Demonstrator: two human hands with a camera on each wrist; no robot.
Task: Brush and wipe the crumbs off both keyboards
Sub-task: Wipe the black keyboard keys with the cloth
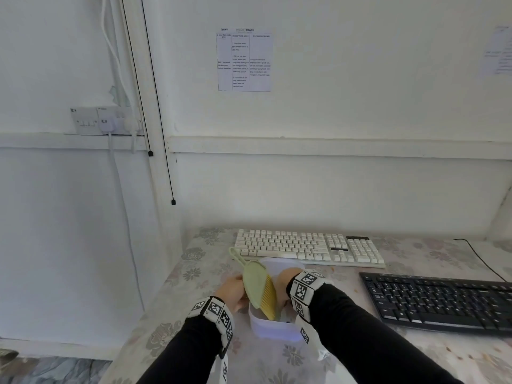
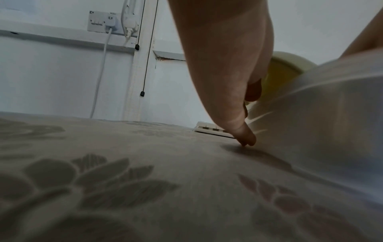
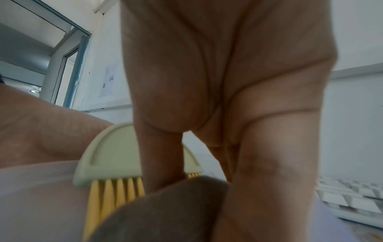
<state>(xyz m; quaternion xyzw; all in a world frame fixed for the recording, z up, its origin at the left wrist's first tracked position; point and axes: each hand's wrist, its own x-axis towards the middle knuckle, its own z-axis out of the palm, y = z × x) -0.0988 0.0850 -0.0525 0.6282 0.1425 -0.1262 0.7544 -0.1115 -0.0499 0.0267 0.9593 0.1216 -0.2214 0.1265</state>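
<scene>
A pale green brush (image 1: 256,284) with yellow bristles (image 3: 107,193) stands tilted in a white plastic container (image 1: 274,328) near the table's front left. My left hand (image 1: 232,292) clasps the container's left wall, its fingers (image 2: 228,81) pointing straight down to the tablecloth. On the container's right side, my right hand (image 1: 285,281) reaches in. Its thumb and fingers (image 3: 259,163) close on a dark grey soft thing (image 3: 161,212), seemingly a cloth. The white keyboard (image 1: 307,246) lies behind the container. To the right lies the black keyboard (image 1: 443,300).
The table carries a flowered cloth (image 1: 194,273) and stands against a white wall. A black cable (image 1: 482,259) runs from the black keyboard to the back right. Wall sockets with plugged leads (image 1: 108,121) and two hanging black cords (image 1: 173,202) are at the left.
</scene>
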